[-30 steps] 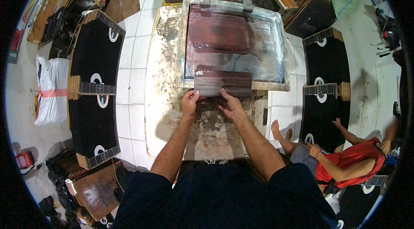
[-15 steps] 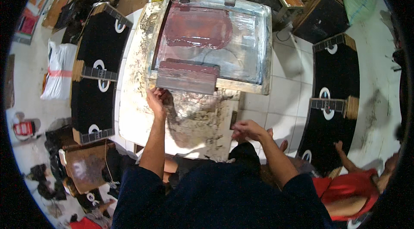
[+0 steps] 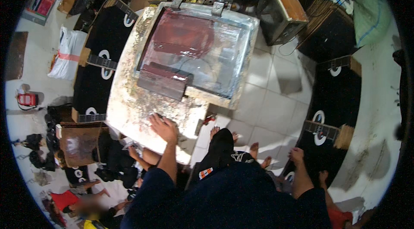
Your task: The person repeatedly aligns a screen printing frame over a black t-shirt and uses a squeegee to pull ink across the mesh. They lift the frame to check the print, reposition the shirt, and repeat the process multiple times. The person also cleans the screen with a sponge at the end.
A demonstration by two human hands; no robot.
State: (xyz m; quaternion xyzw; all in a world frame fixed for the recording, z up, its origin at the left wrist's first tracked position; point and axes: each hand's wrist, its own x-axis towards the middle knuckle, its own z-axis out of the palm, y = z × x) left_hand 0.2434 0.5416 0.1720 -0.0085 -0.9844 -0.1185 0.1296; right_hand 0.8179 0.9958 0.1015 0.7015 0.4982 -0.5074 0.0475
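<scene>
My left hand is open, its fingers spread over the near part of the stained white table; whether it touches the top I cannot tell. Nothing shows in it. Beyond it, a dark squeegee with a wide blade rests across the near left side of a screen-printing frame. Dark red ink covers the far left part of the mesh. My right hand is out to the right, beside the long row of black cloth panels. Its fingers look curled, but too small and blurred to read.
Another row of black panels with white ring prints stands left of the table. A brown-topped box and a green sack are at the far right. People sit at the lower left and lower right; bare feet show on the tiles.
My view has turned to the right, and the table appears shifted left. My left hand has come away from the squeegee's end and spread. My right hand has swung right toward the black panels.
</scene>
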